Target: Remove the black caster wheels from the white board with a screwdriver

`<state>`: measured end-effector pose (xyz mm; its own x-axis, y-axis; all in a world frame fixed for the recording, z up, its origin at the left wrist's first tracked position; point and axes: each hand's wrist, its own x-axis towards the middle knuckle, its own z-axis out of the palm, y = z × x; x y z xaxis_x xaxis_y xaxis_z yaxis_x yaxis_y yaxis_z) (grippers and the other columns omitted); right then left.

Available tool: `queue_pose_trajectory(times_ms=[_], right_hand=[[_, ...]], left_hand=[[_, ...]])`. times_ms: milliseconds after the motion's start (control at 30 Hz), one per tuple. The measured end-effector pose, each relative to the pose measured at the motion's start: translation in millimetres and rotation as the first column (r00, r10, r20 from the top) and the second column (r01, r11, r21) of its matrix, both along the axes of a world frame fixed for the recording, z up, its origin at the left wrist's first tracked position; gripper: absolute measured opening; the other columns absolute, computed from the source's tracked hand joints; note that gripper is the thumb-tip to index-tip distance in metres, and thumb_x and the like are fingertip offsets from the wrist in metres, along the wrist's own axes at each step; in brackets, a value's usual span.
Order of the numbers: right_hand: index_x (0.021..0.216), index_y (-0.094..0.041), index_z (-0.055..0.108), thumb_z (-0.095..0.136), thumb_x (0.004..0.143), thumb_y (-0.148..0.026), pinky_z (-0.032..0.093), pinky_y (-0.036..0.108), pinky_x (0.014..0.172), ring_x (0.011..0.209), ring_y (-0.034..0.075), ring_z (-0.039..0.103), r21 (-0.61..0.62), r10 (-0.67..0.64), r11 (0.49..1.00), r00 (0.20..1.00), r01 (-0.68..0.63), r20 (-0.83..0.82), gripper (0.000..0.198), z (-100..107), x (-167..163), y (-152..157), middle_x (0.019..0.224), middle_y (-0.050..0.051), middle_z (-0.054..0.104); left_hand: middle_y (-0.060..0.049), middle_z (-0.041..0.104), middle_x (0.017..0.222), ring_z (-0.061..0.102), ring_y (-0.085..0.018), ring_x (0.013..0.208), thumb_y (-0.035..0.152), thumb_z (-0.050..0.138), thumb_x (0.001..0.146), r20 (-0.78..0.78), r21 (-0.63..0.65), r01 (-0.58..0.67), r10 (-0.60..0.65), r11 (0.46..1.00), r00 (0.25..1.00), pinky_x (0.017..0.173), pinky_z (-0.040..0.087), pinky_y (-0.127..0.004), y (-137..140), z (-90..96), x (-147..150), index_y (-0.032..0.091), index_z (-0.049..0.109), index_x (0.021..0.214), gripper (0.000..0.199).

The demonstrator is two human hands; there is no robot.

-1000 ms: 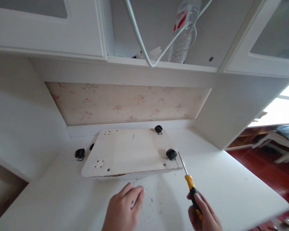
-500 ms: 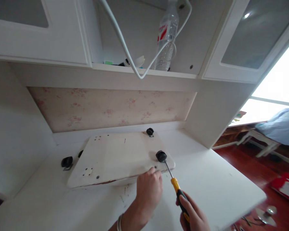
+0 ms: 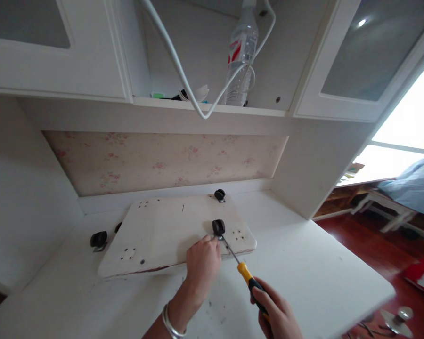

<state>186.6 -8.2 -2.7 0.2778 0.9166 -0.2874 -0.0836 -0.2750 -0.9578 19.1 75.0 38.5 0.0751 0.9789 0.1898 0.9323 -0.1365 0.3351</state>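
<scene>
At lower centre the caster (image 3: 218, 227) has shifted off its screw holes (image 3: 238, 234), so apparently loose, left hand (image 3: 203, 260) pinching it, right hand (image 3: 275, 307) gripping a screwdriver (image 3: 245, 271).

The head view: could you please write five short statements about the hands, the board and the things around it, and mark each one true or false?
1. The right hand's grip holds a screwdriver with a yellow-and-black handle. True.
2. The screwdriver's tip points away from every caster. False: it is at the black caster beside the left hand's grip.
3. The board rests on a white desk. True.
4. Four small holes show near the board's front right corner. True.
5. The clear bottle stands on the desk. False: it stands in the open compartment above.
</scene>
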Motion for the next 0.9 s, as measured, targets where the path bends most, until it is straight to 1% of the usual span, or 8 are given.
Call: queue_pose_trajectory(times_ms=[100,233,400,500,600,667,800,900], right_hand=[[0.101,-0.012,0.068,0.066,0.069,-0.055,0.012,0.019,0.032,0.031,0.003,0.032,-0.009,0.017,1.0,1.0,-0.017,-0.006,0.054,0,0,0,0.062,0.0,0.058],[0.106,-0.01,0.066,0.062,0.072,-0.054,0.012,0.018,0.032,0.031,0.002,0.034,0.014,0.051,0.999,0.999,-0.05,-0.003,0.055,2,-2,5,0.066,0.0,0.058],[0.108,-0.011,0.065,0.062,0.072,-0.056,0.013,0.019,0.031,0.031,0.003,0.035,0.036,0.078,0.996,0.997,-0.077,-0.017,0.058,-4,-8,8,0.068,0.001,0.058],[0.107,-0.012,0.066,0.063,0.07,-0.058,0.013,0.019,0.032,0.032,0.004,0.036,0.03,0.077,0.997,0.997,-0.076,-0.025,0.059,-8,-10,7,0.067,0.0,0.057],[0.108,-0.013,0.066,0.065,0.068,-0.06,0.016,0.019,0.034,0.034,0.003,0.036,0.01,0.061,0.998,0.998,-0.061,-0.024,0.062,-8,-13,6,0.067,0.001,0.058],[0.108,-0.012,0.066,0.065,0.067,-0.062,0.017,0.02,0.036,0.035,0.004,0.036,0.023,0.074,0.997,0.997,-0.073,-0.012,0.065,-7,-14,6,0.066,0.001,0.059],[0.11,-0.014,0.067,0.067,0.066,-0.064,0.026,0.022,0.039,0.041,0.008,0.043,0.054,0.071,0.996,0.997,-0.073,0.038,0.067,0,-15,4,0.07,0.004,0.062],[0.111,-0.017,0.069,0.069,0.066,-0.064,0.032,0.024,0.04,0.045,0.01,0.046,0.063,0.138,0.988,0.987,-0.143,0.084,0.065,10,-15,1,0.075,0.005,0.064]], left_hand=[[-0.006,0.07,0.09,0.067,-0.019,0.08,0.028,0.036,0.097,-0.01,-0.008,-0.012,0.012,1.0,1.0,0.067,0.042,-0.028,1,-0.7,-10,0.024,0.07,0.095,0.034],[-0.007,0.071,0.089,0.067,-0.02,0.08,0.027,0.039,0.096,-0.015,-0.007,-0.018,0.018,1.0,1.0,0.065,0.041,-0.029,5,-1.0,-16,0.022,0.072,0.086,0.035],[-0.007,0.072,0.089,0.068,-0.021,0.078,0.033,0.045,0.094,0.024,-0.009,-0.029,0.029,1.0,0.999,0.063,0.039,-0.029,15,-6.1,-16,0.023,0.073,0.088,0.031],[-0.008,0.073,0.086,0.068,-0.021,0.076,0.035,0.05,0.091,0.058,-0.017,-0.036,0.037,0.999,0.998,0.062,0.038,-0.029,22,-10.1,-16,0.022,0.074,0.083,0.029],[-0.008,0.074,0.085,0.067,-0.021,0.075,0.035,0.053,0.089,0.105,-0.017,-0.032,0.034,0.999,0.994,0.061,0.036,-0.029,25,-11.1,-19,0.022,0.075,0.081,0.026],[-0.008,0.074,0.084,0.067,-0.021,0.074,0.036,0.056,0.088,0.146,-0.017,-0.024,0.026,1.0,0.989,0.061,0.036,-0.028,26,-9.6,-23,0.023,0.076,0.083,0.024],[-0.007,0.072,0.081,0.065,-0.017,0.071,0.036,0.059,0.086,0.249,-0.006,0.002,0.0,1.0,0.968,0.061,0.036,-0.025,27,-3.0,-36,0.024,0.077,0.086,0.022],[-0.004,0.068,0.075,0.061,-0.015,0.066,0.039,0.057,0.087,0.323,0.03,0.005,-0.015,1.0,0.946,0.06,0.035,-0.023,22,3.4,-53,0.022,0.076,0.083,0.026]])
